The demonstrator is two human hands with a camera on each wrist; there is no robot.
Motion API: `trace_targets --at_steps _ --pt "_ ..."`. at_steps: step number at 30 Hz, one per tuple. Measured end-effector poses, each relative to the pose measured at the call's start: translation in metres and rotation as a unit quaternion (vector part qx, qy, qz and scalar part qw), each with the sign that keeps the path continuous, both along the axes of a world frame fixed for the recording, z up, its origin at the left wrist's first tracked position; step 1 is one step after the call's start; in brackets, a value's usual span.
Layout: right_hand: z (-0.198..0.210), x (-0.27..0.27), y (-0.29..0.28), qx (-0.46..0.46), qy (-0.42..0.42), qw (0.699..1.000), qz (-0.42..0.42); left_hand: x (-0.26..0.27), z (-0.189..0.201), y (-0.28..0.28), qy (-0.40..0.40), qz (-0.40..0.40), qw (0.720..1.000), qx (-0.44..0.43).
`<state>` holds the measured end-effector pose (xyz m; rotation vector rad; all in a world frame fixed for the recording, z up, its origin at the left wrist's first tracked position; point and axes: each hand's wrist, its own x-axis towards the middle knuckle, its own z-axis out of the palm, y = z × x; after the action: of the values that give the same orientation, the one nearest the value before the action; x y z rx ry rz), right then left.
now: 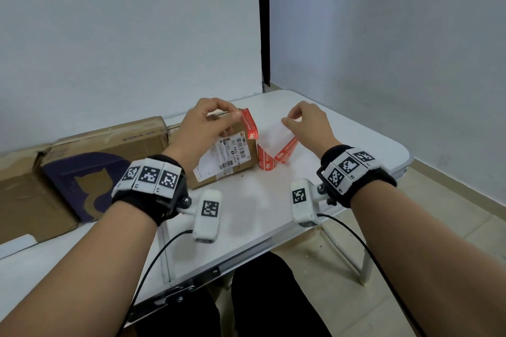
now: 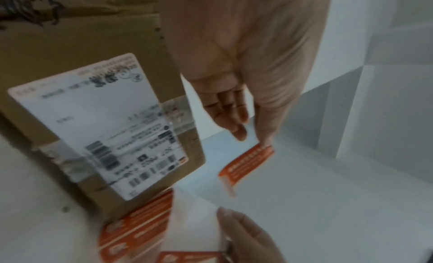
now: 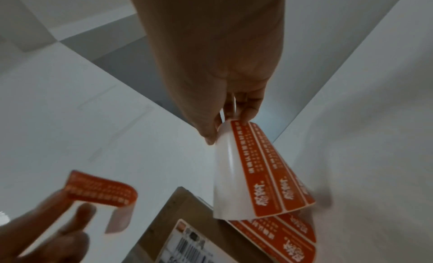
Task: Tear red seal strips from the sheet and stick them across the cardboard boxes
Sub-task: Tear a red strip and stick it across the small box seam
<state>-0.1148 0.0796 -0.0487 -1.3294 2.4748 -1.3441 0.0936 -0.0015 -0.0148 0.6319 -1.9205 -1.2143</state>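
Observation:
My left hand (image 1: pixel 219 115) pinches one torn-off red seal strip (image 1: pixel 249 123) by its end, above the small cardboard box (image 1: pixel 227 159) with a white shipping label (image 1: pixel 232 153). The strip (image 2: pixel 248 163) curls downward, free of the sheet. My right hand (image 1: pixel 298 117) pinches the top edge of the sticker sheet (image 1: pixel 276 142), whose white backing shows where strips have come off and whose remaining red strips (image 3: pixel 269 174) hang folded toward the table. The sheet's lower part (image 2: pixel 136 228) rests beside the box's right side. The left hand (image 3: pixel 58 222) and its strip (image 3: pixel 100 191) also show in the right wrist view.
A large flattened carton (image 1: pixel 104 150) with a dark blue printed panel lies at the left of the white folding table (image 1: pixel 246 213). The table's right edge (image 1: pixel 405 156) drops to a tiled floor. White walls stand close behind.

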Motion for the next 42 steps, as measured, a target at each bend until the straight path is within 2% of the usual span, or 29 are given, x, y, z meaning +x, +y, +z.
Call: trace_targets --at_steps 2,4,6,9,17,24,26,29,31,34,36,38,42 --pt "0.01 0.005 -0.003 -0.042 0.012 0.999 0.019 0.0 0.008 -0.008 -0.025 0.01 0.997 0.075" --pt "0.025 0.015 -0.006 -0.076 -0.032 0.992 0.091 0.002 0.017 -0.018 -0.055 0.026 0.99 0.125" --pt "0.04 0.028 -0.009 -0.078 -0.093 0.976 0.181 0.005 0.027 -0.026 -0.084 0.034 0.986 0.139" --pt "0.054 0.043 -0.023 -0.069 -0.118 0.956 0.261 0.01 0.042 -0.035 -0.114 0.042 0.984 0.13" --pt "0.071 0.067 -0.057 -0.054 -0.12 0.937 0.323 0.031 0.066 -0.053 -0.136 0.084 0.98 0.115" --pt "0.073 0.071 -0.07 -0.046 -0.126 0.931 0.338 0.037 0.072 -0.06 -0.148 0.096 0.978 0.108" --pt "0.07 0.069 -0.074 -0.038 -0.128 0.932 0.337 0.035 0.07 -0.061 -0.153 0.095 0.98 0.086" --pt "0.064 0.062 -0.083 -0.028 -0.146 0.942 0.301 0.033 0.062 -0.062 -0.159 0.131 0.979 -0.008" --pt "0.06 0.055 -0.088 -0.029 -0.169 0.947 0.27 0.034 0.055 -0.065 -0.171 0.173 0.966 -0.093" --pt "0.056 0.05 -0.096 -0.056 -0.249 0.934 0.251 0.033 0.04 -0.066 -0.266 0.17 0.93 -0.186" --pt "0.057 0.051 -0.101 -0.065 -0.301 0.916 0.256 0.029 0.026 -0.064 -0.329 0.15 0.905 -0.222" --pt "0.059 0.052 -0.108 -0.062 -0.308 0.912 0.265 0.025 0.017 -0.064 -0.349 0.142 0.891 -0.253" --pt "0.064 0.053 -0.122 -0.04 -0.271 0.918 0.287 0.024 0.011 -0.07 -0.328 0.147 0.895 -0.265"
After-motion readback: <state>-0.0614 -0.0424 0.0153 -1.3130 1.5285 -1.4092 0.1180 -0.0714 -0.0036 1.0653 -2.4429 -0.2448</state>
